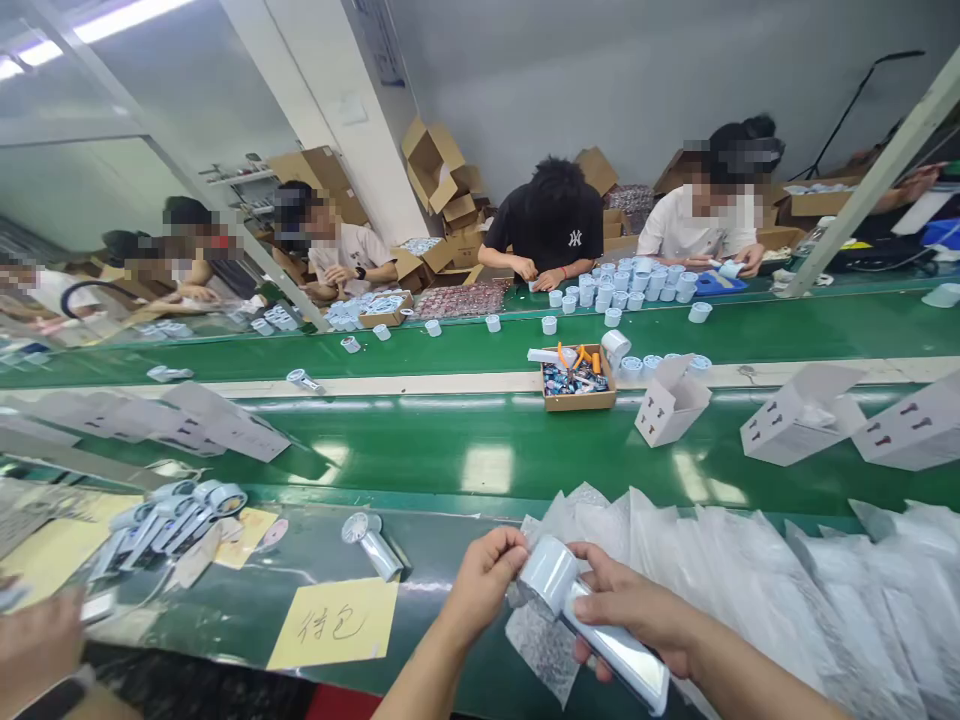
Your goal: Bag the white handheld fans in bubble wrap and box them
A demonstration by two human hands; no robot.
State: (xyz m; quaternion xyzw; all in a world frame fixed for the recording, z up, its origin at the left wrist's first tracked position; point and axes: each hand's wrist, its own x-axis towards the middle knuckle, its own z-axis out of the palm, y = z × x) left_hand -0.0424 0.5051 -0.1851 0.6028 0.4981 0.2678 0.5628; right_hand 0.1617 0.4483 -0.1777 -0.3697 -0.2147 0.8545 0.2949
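My right hand (pixel 637 610) is wrapped round the handle of a pale blue hand-held fan (pixel 592 620), whose round head points up and left. My left hand (pixel 487 575) pinches the edge of a clear plastic bag (pixel 544 650) at the fan's head. The bag hangs below the fan over the green bench edge. Both hands are closed. A pile of clear bags (pixel 750 580) lies just to the right of my hands.
Another fan (pixel 371 545) lies left of my hands beside a yellow note (pixel 334 622). Several fans (pixel 176 520) are stacked further left. White cartons (pixel 671 405) and a small cardboard tray (pixel 577 380) sit on the green conveyor (pixel 480 450). Several people work opposite. Someone's hand (pixel 37 640) is at lower left.
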